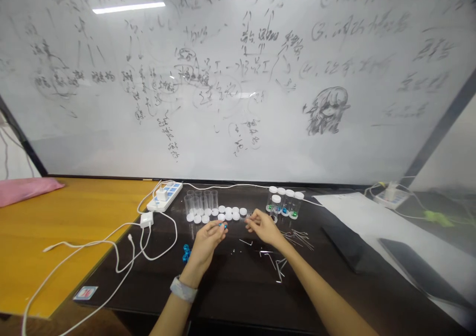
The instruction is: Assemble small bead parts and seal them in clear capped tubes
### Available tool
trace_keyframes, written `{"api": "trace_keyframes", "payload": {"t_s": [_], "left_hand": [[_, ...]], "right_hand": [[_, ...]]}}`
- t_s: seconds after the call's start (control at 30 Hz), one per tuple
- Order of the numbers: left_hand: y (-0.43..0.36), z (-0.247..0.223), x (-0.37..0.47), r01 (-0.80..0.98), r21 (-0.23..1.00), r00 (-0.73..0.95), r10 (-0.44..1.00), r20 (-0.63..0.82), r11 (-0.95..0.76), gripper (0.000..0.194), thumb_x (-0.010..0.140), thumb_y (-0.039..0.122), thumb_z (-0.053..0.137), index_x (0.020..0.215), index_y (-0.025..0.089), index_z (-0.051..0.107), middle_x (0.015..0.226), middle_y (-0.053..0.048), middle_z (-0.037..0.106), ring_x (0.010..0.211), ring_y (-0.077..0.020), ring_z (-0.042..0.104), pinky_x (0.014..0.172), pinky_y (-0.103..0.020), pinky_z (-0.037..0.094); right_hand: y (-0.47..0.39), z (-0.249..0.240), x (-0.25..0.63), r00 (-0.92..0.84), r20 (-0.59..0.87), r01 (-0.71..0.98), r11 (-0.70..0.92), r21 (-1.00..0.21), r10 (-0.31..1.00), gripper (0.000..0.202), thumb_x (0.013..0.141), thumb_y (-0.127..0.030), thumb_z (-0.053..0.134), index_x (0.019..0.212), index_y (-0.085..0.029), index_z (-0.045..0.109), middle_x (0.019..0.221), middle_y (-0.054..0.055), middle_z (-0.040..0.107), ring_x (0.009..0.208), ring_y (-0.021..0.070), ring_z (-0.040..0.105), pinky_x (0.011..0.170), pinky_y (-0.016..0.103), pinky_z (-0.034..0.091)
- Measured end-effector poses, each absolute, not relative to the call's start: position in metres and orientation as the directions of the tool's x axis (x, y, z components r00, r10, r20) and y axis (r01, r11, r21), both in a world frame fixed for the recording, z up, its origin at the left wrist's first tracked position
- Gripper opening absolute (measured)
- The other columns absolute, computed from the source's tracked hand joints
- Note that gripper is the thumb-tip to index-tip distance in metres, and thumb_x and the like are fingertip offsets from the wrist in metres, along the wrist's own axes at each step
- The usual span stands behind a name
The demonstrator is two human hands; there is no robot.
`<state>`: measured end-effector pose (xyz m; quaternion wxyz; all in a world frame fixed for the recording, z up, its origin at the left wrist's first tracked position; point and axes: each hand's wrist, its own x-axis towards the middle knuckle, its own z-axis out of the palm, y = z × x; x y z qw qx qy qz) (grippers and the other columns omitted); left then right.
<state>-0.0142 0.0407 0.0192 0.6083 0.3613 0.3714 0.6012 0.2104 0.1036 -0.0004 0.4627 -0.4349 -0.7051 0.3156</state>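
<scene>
My left hand (208,241) is closed in a pinch, with shiny blue beads (223,225) showing at its fingertips. Facing it, my right hand (265,228) has its fingers pressed together; what they hold, if anything, is too small to make out. Just beyond the hands lie several white round caps (228,211). Clear tubes (203,200) stand in a group behind and left of them. More blue beads (186,252) sit on the dark table (238,296), left of my left wrist. Thin pale sticks (277,266) and small white bits are scattered below my right hand.
Capped tubes (289,203) with green and blue beads stand at the back right. A power strip (166,197) and loose white cables (122,256) lie left. A black flat object (344,246) and a dark tablet-like slab (420,269) lie right, before the whiteboard (238,152).
</scene>
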Motion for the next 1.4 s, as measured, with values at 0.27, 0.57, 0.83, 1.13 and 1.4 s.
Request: {"api": "trace_keyframes", "payload": {"t_s": [0.27,0.57,0.83,1.13,1.4], "left_hand": [[0.042,0.021,-0.009,-0.631,0.766,0.079,0.993,-0.092,0.121,0.022,0.072,0.006,0.082,0.090,0.014,0.072,0.086,-0.006,0.073,0.080,-0.0131,0.071,0.083,-0.023,0.056],[0.035,0.008,-0.006,-0.514,0.851,0.114,0.992,-0.057,0.108,0.035,0.066,0.020,0.090,0.095,0.013,0.071,0.086,-0.007,0.076,0.082,-0.0171,0.073,0.082,-0.027,0.056],[0.032,0.008,-0.003,-0.503,0.864,0.032,0.999,-0.004,0.019,0.041,0.060,0.023,0.093,0.093,0.014,0.070,0.082,-0.006,0.078,0.082,-0.0177,0.074,0.084,-0.028,0.056],[0.033,0.005,-0.003,-0.516,0.856,0.010,1.000,-0.023,0.025,0.043,0.060,0.023,0.093,0.095,0.013,0.070,0.085,-0.009,0.078,0.085,-0.0203,0.075,0.087,-0.031,0.058],[0.032,0.008,-0.003,-0.502,0.865,-0.005,1.000,-0.016,0.011,0.044,0.058,0.025,0.094,0.093,0.013,0.070,0.082,-0.008,0.078,0.082,-0.0195,0.074,0.086,-0.032,0.057]], "right_hand": [[0.069,0.014,0.163,-0.335,0.344,-0.075,0.339,-0.938,0.877,0.042,0.075,-0.056,0.076,0.081,-0.019,0.055,0.083,0.003,0.072,0.072,0.0179,0.072,0.069,0.032,0.059],[0.068,0.002,0.166,-0.158,0.386,0.110,0.404,-0.908,0.909,0.035,0.068,-0.050,0.084,0.074,-0.019,0.069,0.070,0.004,0.074,0.060,0.0205,0.070,0.058,0.031,0.057],[0.056,0.020,0.169,-0.302,0.521,0.206,0.588,-0.782,0.798,0.022,0.092,-0.037,0.062,0.100,-0.023,0.077,0.102,0.008,0.074,0.091,0.0224,0.072,0.077,0.033,0.061],[0.059,0.013,0.170,-0.274,0.533,0.170,0.585,-0.793,0.801,0.025,0.087,-0.043,0.067,0.096,-0.020,0.072,0.091,0.006,0.070,0.077,0.0178,0.071,0.068,0.030,0.063],[0.060,0.008,0.166,-0.176,0.463,0.115,0.485,-0.867,0.869,0.028,0.077,-0.043,0.077,0.091,-0.020,0.069,0.083,0.004,0.074,0.073,0.0203,0.073,0.065,0.030,0.062]]}}
